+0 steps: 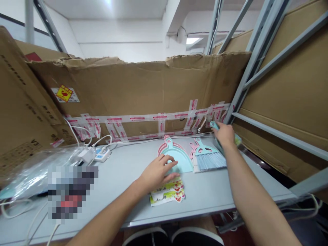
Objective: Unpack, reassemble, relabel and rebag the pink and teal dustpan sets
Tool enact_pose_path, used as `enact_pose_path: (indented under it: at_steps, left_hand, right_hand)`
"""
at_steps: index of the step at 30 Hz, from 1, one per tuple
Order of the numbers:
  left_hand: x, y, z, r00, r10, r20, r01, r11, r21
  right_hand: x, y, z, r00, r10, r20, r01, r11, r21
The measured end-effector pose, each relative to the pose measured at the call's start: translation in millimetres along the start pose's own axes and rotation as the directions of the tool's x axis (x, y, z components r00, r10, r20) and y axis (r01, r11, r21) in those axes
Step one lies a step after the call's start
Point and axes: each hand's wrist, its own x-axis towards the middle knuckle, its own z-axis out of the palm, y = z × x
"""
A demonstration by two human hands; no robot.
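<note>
My left hand point(161, 171) is over the shelf top with its fingers apart and nothing in them. Beneath its fingers lie yellow-green printed cards point(166, 196), and just beyond is a light blue dustpan point(183, 162) stacked on pink ones. To the right of the dustpans, small brushes with a light blue one point(208, 160) on top lie over pink ones. At the right, my right hand point(224, 135) is closed around a teal handle point(214, 125); the rest of that item is mostly hidden behind the hand and forearm.
Clear plastic bags point(38, 171) lie at the left, near a white power strip point(102, 155) with cables. A blurred patch covers something in front of them. A taped cardboard sheet point(143, 89) stands behind, and grey metal rack bars point(252, 68) rise at the right.
</note>
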Motion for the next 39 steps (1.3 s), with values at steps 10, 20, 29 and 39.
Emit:
enact_pose_path:
  at_steps: [10,20,29,39]
  left_hand:
    - [-0.9,11.0,14.7,0.951,-0.208,-0.229,0.066,0.86,-0.507]
    - [7.7,-26.2,1.5,0.704,-0.485,-0.518,0.012,0.737,-0.675]
    - [11.6,-34.9,1.1,0.776,-0.577,-0.254,0.1,0.51,-0.854]
    - [10.4,-30.9,-8.3,0.802,-0.547,-0.238,0.119,0.538,-0.835]
  right_hand:
    - [-49.3,-166.3,-88.5,0.953,-0.097,-0.286,0.297,0.467,0.833]
    - [-97.8,-228.8,-33.5,0.919,-0.252,0.302,-0.277,0.132,0.952]
    - [-71.0,-175.1,-17.7,0.907,-0.296,0.299,-0.072,0.592,0.803]
    - [-70.6,-172.0,-20.4,0.872,-0.379,0.31,0.111,0.769,0.629]
